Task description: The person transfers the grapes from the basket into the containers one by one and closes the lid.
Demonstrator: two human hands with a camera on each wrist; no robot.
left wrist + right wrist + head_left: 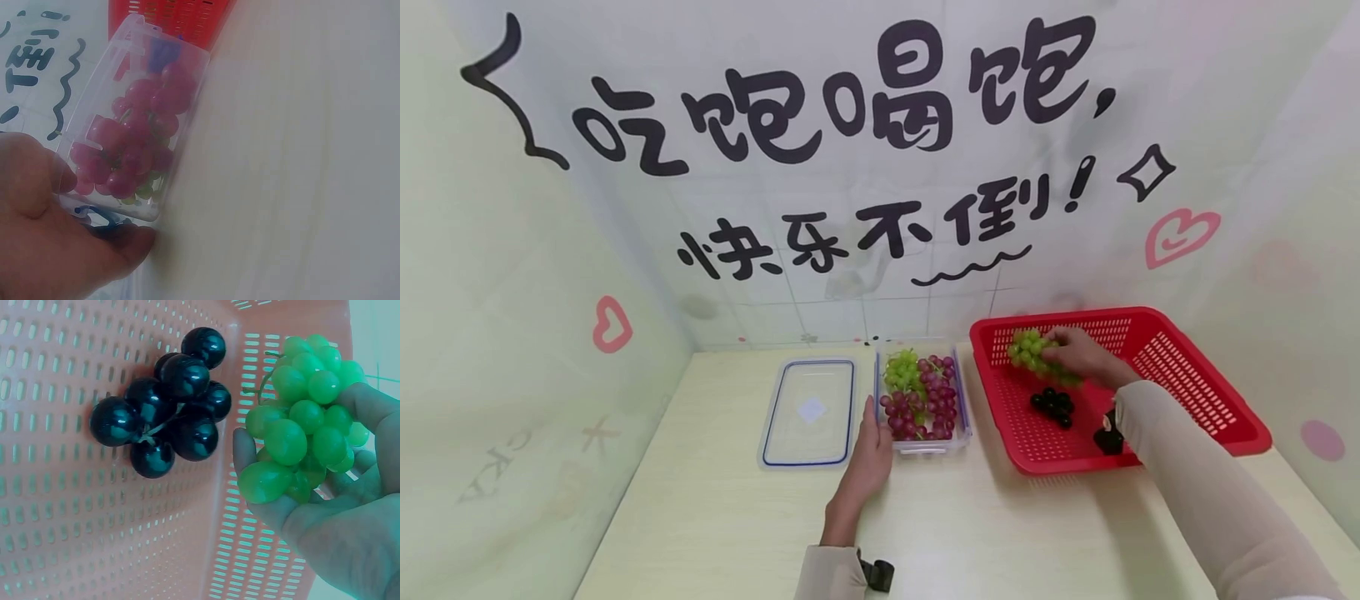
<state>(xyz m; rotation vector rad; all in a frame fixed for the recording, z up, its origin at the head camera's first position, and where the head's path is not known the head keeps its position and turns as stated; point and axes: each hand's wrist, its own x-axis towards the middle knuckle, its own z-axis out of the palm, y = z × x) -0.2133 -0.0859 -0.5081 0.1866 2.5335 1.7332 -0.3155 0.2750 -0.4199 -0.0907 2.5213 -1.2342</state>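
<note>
My right hand [1078,354] holds a bunch of green grapes [300,419] between thumb and fingers, just above the far left part of a red perforated basket [1011,433]. Lower in that basket lies a bunch of black grapes [162,403]. To the left, my left hand [871,454] grips the front left corner of a clear plastic food container [925,447], thumb and fingers around that corner. Inside it lie red grapes [936,392] and a bunch of green grapes [901,367]. The left wrist view shows red grapes through the container's front wall.
A clear lid [808,417] with a blue seal lies flat left of the container. The pale wooden table [700,500] meets a printed curtain [820,317] at its back edge. The basket's raised rim stands close to the container's right side.
</note>
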